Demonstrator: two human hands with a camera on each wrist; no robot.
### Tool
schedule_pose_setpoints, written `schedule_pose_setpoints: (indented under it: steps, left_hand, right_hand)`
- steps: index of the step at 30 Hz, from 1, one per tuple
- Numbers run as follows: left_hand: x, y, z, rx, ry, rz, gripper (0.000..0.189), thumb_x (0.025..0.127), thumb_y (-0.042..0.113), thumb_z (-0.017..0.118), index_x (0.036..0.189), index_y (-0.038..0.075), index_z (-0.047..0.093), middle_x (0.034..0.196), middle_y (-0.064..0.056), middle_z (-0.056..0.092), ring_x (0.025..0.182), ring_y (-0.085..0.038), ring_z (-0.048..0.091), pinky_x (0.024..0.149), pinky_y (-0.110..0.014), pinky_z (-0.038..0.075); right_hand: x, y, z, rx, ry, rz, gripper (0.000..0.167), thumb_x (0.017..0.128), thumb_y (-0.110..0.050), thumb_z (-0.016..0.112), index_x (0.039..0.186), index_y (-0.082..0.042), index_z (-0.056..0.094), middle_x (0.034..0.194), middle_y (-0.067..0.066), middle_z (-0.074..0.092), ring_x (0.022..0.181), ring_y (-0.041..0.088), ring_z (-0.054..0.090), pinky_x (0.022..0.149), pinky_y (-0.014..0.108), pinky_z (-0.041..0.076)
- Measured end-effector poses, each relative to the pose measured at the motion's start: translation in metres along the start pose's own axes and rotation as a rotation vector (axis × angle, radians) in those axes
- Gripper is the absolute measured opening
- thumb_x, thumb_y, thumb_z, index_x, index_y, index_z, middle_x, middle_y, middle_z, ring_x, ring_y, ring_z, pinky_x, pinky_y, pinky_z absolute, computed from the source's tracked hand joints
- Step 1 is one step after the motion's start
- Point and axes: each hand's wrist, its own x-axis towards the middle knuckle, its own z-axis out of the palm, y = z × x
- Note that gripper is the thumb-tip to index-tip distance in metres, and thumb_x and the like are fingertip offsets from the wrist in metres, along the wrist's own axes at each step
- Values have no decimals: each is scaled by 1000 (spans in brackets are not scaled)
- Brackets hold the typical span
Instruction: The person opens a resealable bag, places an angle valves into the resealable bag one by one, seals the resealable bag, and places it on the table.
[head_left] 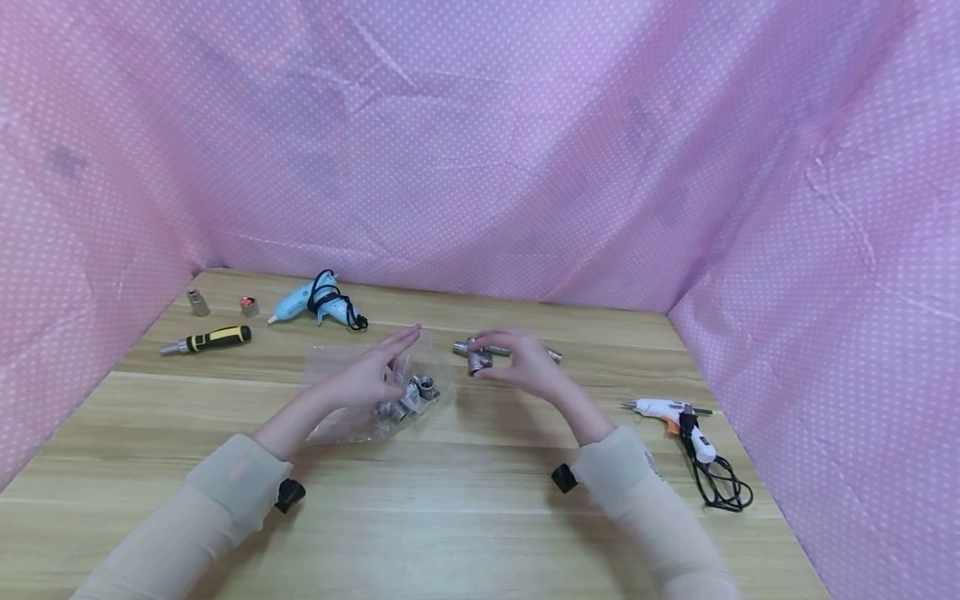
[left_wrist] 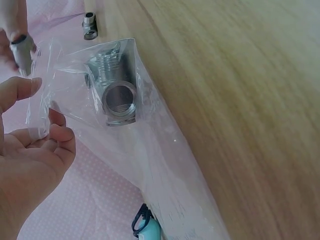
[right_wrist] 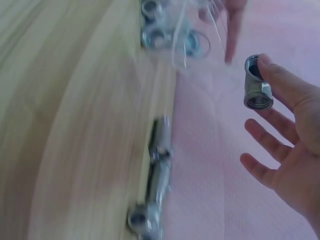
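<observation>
My left hand (head_left: 360,382) holds the clear plastic bag (left_wrist: 162,145) near its mouth; in the left wrist view the film passes between thumb and curled fingers. Inside the bag lie several silvery metal pipe fittings (head_left: 427,387), some with threaded ends. To the right, my right hand (head_left: 531,363) pinches a small threaded pipe fitting (right_wrist: 258,92) between thumb and forefinger, its other fingers spread. The fitting is held up off the table, and its round openings face up and down in the right wrist view. Behind that hand, more metal fittings (right_wrist: 160,155) lie in a row.
A blue glue gun (head_left: 296,303) with its cord wrapped lies at the back left. Near it are a yellow-and-black screwdriver (head_left: 217,338) and two small metal pieces, one a fitting (head_left: 198,302). A white glue gun (head_left: 662,408) with a black cord lies right. Pink dotted cloth (head_left: 480,167) surrounds the table.
</observation>
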Motion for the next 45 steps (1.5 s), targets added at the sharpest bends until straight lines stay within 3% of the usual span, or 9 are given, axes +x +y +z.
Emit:
schedule_pose_setpoints:
  steps: [4,7,14,22,28,34,40,45]
  left_hand:
    - [0,1,0,-12,-6,6,96,73,1,68,151,6,14,159,-8,8,79,-15,51,64,-27,52]
    - [-1,2,0,-25,-11,6,95,73,1,67,151,6,14,159,-8,8,80,-16,52,64,-28,53]
    - [0,3,0,-17,-9,7,96,72,-1,67,151,6,14,159,-7,7,82,-16,52,65,-27,53]
    - [-2,3,-1,-34,-20,-15,98,72,-3,66,152,10,12,160,-5,4,78,-17,51,65,-27,52]
    - [-3,2,-1,-51,-17,-6,97,72,-3,66,152,8,12,160,-6,3,75,-17,52,62,-28,53]
    - [-4,3,-3,-18,-2,-1,96,73,0,67,152,7,13,159,-9,5,75,-17,50,63,-28,52]
    - [-4,3,-3,-17,0,1,96,72,0,68,151,6,14,159,-9,6,72,-16,51,63,-27,52]
    - [-5,2,-2,-12,6,2,96,72,0,68,151,6,14,159,-11,7,76,-16,51,65,-27,52]
  right_hand:
    - [13,-7,21,18,-7,-71,44,72,-22,81,112,-13,68,120,5,65,113,21,57,100,38,43]
    - [22,-11,36,22,-57,-72,45,73,-23,79,115,-13,67,123,7,63,116,21,56,104,37,40]
    - [34,-19,64,52,-147,24,45,77,-29,76,119,-16,64,128,2,60,121,17,52,108,37,36]
    - [38,-16,81,25,-98,0,48,76,-29,77,119,-14,64,125,2,62,119,17,53,107,35,36]
    - [33,-16,70,59,-67,-21,50,75,-24,77,122,-12,62,127,2,61,120,17,54,106,35,38]
    - [23,-17,46,79,-43,21,52,74,-24,79,123,-16,62,131,0,59,124,19,49,108,43,33]
    - [11,-1,23,62,-3,-24,53,74,-21,79,123,-11,62,131,4,58,124,22,49,108,43,35]
    - [-3,18,4,90,-11,32,55,76,-22,78,126,-15,60,136,3,54,128,23,45,108,46,34]
